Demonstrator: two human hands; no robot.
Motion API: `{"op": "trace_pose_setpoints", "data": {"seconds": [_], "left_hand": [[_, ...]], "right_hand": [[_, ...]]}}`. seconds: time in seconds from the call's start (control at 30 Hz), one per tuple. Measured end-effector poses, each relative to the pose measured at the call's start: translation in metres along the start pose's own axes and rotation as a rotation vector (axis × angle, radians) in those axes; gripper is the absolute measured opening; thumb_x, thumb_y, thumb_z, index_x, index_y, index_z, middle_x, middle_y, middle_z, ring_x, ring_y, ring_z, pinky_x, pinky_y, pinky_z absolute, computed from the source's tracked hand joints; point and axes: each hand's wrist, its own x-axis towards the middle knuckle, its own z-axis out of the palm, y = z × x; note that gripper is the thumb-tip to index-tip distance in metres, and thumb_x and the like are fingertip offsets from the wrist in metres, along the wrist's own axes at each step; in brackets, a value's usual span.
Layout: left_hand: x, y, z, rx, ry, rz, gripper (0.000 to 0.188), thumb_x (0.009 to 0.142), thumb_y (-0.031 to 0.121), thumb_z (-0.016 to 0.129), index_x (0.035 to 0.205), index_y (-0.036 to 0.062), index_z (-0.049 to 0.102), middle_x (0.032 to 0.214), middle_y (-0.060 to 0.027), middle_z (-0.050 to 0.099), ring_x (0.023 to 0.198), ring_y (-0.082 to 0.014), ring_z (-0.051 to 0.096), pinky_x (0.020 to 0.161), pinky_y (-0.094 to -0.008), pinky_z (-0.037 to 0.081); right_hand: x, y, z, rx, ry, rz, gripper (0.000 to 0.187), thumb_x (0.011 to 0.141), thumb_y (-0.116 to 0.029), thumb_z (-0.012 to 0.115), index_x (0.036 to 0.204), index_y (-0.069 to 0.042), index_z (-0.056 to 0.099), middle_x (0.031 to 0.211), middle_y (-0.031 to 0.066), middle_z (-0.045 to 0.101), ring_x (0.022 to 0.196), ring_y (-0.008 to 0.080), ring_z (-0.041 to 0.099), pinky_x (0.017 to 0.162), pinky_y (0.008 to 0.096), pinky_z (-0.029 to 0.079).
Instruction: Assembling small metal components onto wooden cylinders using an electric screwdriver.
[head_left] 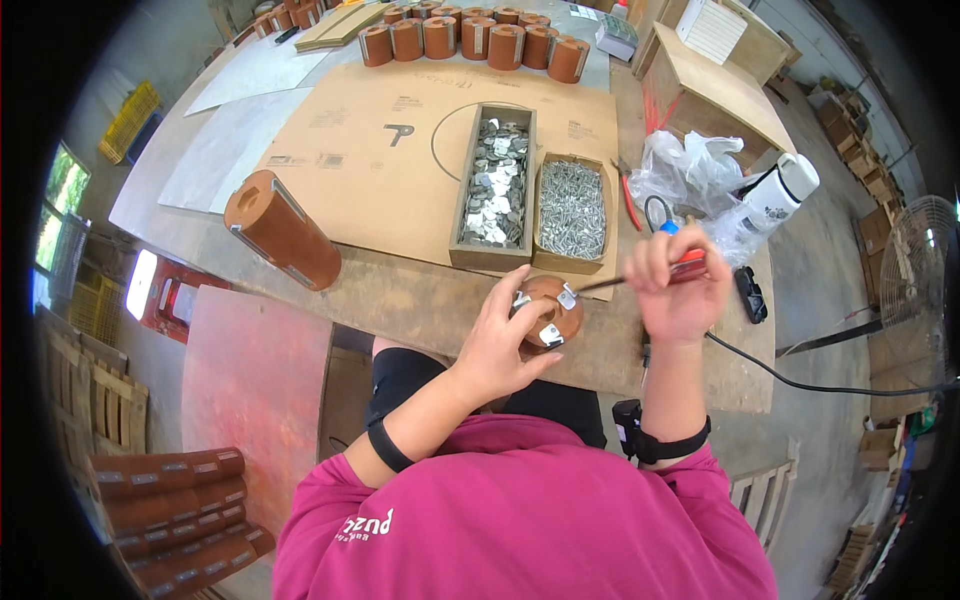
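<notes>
My left hand (500, 345) is wrapped round a brown cylinder (568, 318) at the table's near edge. Small metal clips (550, 333) sit on its round end, about a central hole. In my right hand (683, 283) is a screwdriver with a red handle (688, 267). Its thin dark shaft points left, the tip close to a clip on the cylinder; whether they touch I cannot tell. Just beyond stand a long wooden box (457, 215) of flat metal pieces and a shorter box (572, 265) of screws. A longer brown cylinder (285, 232) leans to the left.
Several brown cylinders (475, 38) stand at the back on the table. Red-handled pliers (630, 200), plastic bags (690, 170) and a white bottle (780, 190) lie on the right. A black cable (800, 382) runs off toward a fan (922, 270). More cylinders (180, 510) are stacked lower left.
</notes>
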Motion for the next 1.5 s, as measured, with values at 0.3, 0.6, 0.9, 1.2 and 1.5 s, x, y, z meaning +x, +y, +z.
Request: {"op": "trace_pose_setpoints", "data": {"seconds": [0.3, 0.6, 0.9, 1.2, 1.5], "left_hand": [[-0.018, 0.002, 0.007, 0.035, 0.090, -0.316, 0.086, 0.052, 0.026, 0.078, 0.120, 0.0045, 0.030, 0.113, -0.0187, 0.039, 0.103, -0.0354, 0.043, 0.081, -0.0401, 0.042], [-0.019, -0.003, 0.004, 0.072, -0.099, -0.481, 0.071, 0.056, 0.036, 0.075, 0.108, 0.0043, 0.037, 0.098, -0.0185, 0.051, 0.091, -0.0341, 0.053, 0.074, -0.0393, 0.045], [-0.017, -0.015, 0.009, -0.015, -0.105, -0.483, 0.057, 0.057, 0.034, 0.075, 0.089, 0.0010, 0.041, 0.084, -0.0197, 0.055, 0.081, -0.0351, 0.056, 0.068, -0.0394, 0.046], [0.027, -0.010, -0.084, -0.076, 0.357, -0.278, 0.057, 0.058, 0.020, 0.077, 0.100, -0.0017, 0.046, 0.081, -0.0126, 0.059, 0.075, -0.0172, 0.059, 0.064, -0.0325, 0.048], [0.166, -0.130, -0.129, 0.105, 0.368, -0.582, 0.061, 0.055, 0.029, 0.077, 0.095, -0.0064, 0.048, 0.092, -0.0184, 0.058, 0.086, -0.0274, 0.058, 0.073, -0.0326, 0.047]], "right_hand": [[-0.035, 0.046, -0.104, -0.844, 0.281, -0.103, 0.011, 0.062, -0.004, 0.043, 0.071, -0.003, 0.050, 0.068, 0.0038, 0.045, 0.062, 0.0133, 0.041, 0.057, 0.0236, 0.034], [-0.056, 0.067, -0.111, -1.545, 0.269, -0.067, 0.015, 0.056, -0.003, 0.049, 0.070, -0.005, 0.052, 0.082, 0.0070, 0.055, 0.087, 0.0259, 0.044, 0.076, 0.0319, 0.037], [-0.059, 0.071, -0.068, -1.639, 0.437, -0.297, 0.013, 0.063, 0.000, 0.051, 0.075, -0.003, 0.049, 0.082, 0.0140, 0.049, 0.081, 0.0305, 0.045, 0.072, 0.0356, 0.037], [-0.106, 0.087, -0.062, -1.484, 0.226, -0.051, 0.008, 0.065, 0.004, 0.051, 0.070, -0.003, 0.051, 0.061, 0.0075, 0.043, 0.049, 0.0176, 0.044, 0.046, 0.0276, 0.036], [-0.099, 0.086, -0.073, -1.507, 0.229, -0.025, 0.006, 0.064, 0.001, 0.052, 0.068, -0.003, 0.051, 0.057, 0.0083, 0.043, 0.047, 0.0203, 0.043, 0.043, 0.0310, 0.035]]}}
